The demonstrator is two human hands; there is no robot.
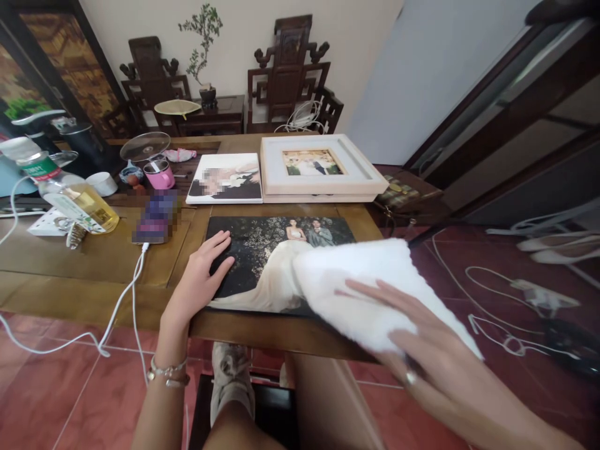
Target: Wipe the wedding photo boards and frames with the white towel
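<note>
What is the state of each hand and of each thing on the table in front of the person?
large print, lying flat, face up
white cloth, spread over the large print's right part
left hand, open, pressing flat on the large print's left edge
right hand, open, flat on the white cloth
framed photo, lying flat, face up
pink mug, upright

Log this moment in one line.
left hand: flat on photo print | right hand: flat on white cloth over print
</note>
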